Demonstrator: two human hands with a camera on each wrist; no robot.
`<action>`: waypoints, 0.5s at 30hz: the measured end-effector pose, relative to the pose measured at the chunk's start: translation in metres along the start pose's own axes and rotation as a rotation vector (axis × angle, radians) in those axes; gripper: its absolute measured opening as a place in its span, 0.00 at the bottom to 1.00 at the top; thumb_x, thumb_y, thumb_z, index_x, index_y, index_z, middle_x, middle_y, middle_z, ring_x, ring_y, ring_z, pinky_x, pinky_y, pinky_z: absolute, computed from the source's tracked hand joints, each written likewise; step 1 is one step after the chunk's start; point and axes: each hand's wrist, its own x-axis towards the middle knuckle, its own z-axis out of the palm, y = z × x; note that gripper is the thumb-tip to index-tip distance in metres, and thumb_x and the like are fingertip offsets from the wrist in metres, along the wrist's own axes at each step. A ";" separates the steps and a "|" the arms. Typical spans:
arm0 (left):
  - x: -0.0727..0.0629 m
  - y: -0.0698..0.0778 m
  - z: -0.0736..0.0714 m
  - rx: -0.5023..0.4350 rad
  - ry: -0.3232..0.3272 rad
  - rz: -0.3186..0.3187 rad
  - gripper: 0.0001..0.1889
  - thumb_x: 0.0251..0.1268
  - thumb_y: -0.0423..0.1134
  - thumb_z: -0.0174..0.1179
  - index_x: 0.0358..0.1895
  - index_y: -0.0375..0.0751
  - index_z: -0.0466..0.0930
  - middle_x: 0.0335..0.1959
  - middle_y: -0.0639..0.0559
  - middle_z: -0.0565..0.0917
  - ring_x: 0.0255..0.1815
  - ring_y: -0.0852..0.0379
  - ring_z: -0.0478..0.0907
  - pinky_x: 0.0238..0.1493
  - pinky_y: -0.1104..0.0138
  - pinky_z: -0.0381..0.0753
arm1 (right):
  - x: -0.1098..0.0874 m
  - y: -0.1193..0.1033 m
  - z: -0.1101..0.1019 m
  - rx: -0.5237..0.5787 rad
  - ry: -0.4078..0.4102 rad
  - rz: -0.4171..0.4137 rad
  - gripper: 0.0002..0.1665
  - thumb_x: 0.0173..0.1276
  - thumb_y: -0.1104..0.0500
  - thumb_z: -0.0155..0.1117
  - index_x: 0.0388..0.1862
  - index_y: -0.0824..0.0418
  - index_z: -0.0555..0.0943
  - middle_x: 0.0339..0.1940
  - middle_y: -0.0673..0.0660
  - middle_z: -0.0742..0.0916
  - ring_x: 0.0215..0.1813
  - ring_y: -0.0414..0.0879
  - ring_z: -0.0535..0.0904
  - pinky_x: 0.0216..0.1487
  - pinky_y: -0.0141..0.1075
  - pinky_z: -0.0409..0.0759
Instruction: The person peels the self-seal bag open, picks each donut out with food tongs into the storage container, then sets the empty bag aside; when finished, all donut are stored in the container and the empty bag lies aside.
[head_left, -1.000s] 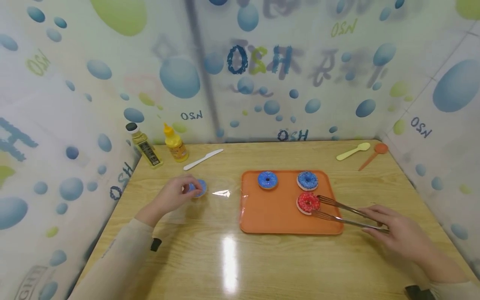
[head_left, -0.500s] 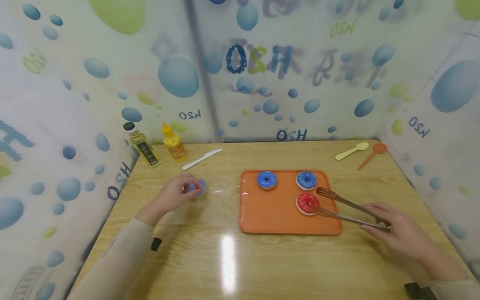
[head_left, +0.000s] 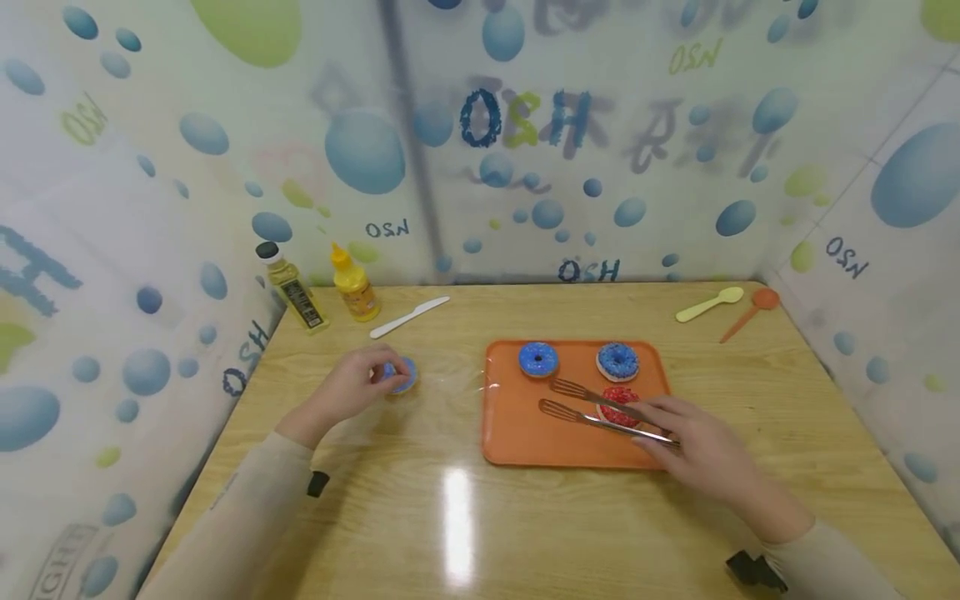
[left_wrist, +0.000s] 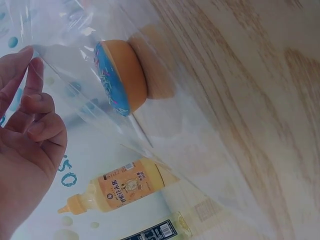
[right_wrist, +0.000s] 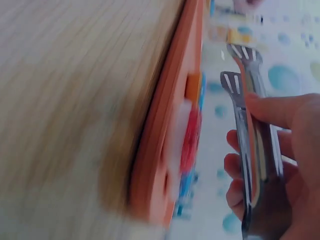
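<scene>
My left hand [head_left: 341,390] pinches the edge of a clear plastic bag [left_wrist: 175,140] between thumb and index finger. A blue-iced doughnut [left_wrist: 129,77] with sprinkles is inside the bag on the table. In the head view that hand partly covers it. My right hand [head_left: 708,452] grips metal tongs [right_wrist: 267,195], with nothing between their slotted ends. The tongs are over the orange tray [head_left: 517,429], crossing in front of a red doughnut [head_left: 621,393] in the head view. Two more blue doughnuts, one lighter [head_left: 528,361] and one darker [head_left: 628,361], lie along the tray's far side.
A bottle of yellowish liquid [head_left: 300,302] and a yellow squeeze bottle [head_left: 356,292] stand at the back left, beside a white knife [head_left: 409,317]. At the back right lie a yellow spoon [head_left: 708,305] and an orange spoon [head_left: 752,312]. Patterned cloth walls [head_left: 480,225] enclose the table.
My right hand has moved left with the tongs, away from the red doughnut's right side to over the tray's middle. The left hand stays at the bag. The tray's doughnuts have not moved.
</scene>
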 end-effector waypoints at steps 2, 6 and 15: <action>0.000 0.000 0.000 -0.005 0.002 -0.003 0.02 0.68 0.40 0.70 0.40 0.49 0.87 0.37 0.58 0.84 0.28 0.59 0.71 0.30 0.68 0.73 | 0.011 -0.010 0.007 -0.009 -0.036 -0.004 0.28 0.62 0.52 0.79 0.61 0.54 0.86 0.51 0.51 0.88 0.41 0.41 0.84 0.36 0.37 0.82; -0.002 -0.001 0.000 -0.005 0.007 -0.014 0.03 0.68 0.41 0.70 0.40 0.48 0.87 0.37 0.58 0.84 0.28 0.59 0.71 0.29 0.68 0.73 | 0.034 -0.027 0.022 -0.009 -0.072 -0.032 0.25 0.65 0.49 0.77 0.59 0.54 0.86 0.50 0.52 0.88 0.40 0.41 0.84 0.37 0.39 0.83; -0.003 0.000 0.001 -0.036 0.014 -0.002 0.02 0.69 0.39 0.69 0.40 0.48 0.88 0.38 0.57 0.84 0.28 0.59 0.71 0.30 0.68 0.73 | 0.066 -0.049 0.044 -0.010 -0.158 -0.014 0.26 0.67 0.44 0.74 0.62 0.49 0.85 0.52 0.49 0.88 0.39 0.38 0.83 0.38 0.36 0.83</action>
